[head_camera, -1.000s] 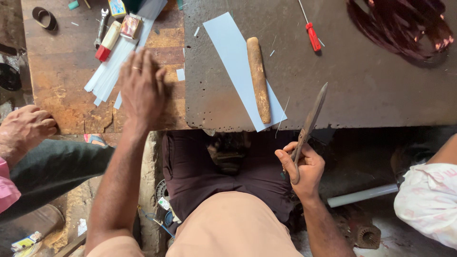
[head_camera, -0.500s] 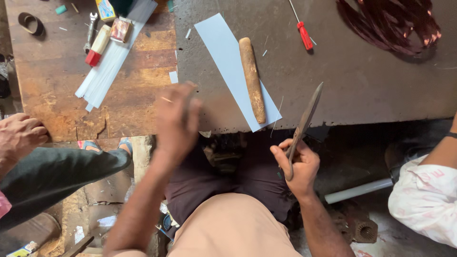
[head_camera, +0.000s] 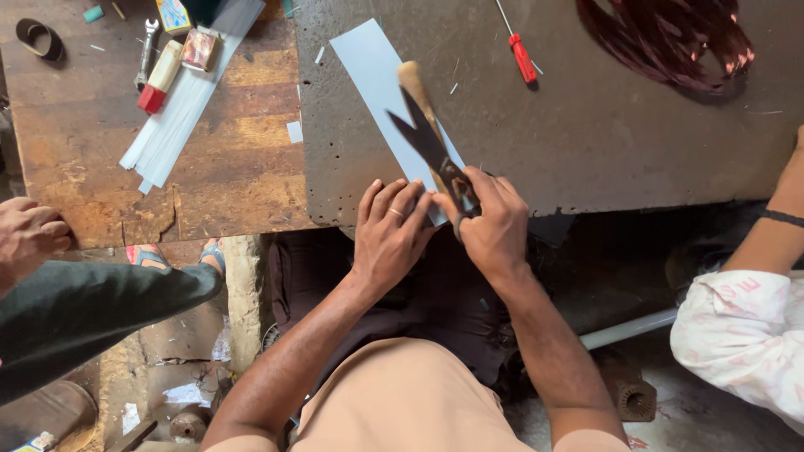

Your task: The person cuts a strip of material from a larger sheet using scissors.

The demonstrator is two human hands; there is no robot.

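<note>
Right hand [head_camera: 494, 226] grips scissors [head_camera: 431, 151], blades spread over pale sheet [head_camera: 373, 71] at bench's near edge. Left hand [head_camera: 389, 230] presses sheet flat, fingers together. Keep fingers clear of blades; cut straight.

Red-handled screwdriver [head_camera: 522, 55], copper wire coil [head_camera: 670, 38], spanner [head_camera: 146, 50] and white strips [head_camera: 180, 105] on the worn workbench [head_camera: 226, 167].

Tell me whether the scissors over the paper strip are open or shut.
Open. The scissors in the right hand show two dark blades spread in a V above the pale paper strip.
</note>
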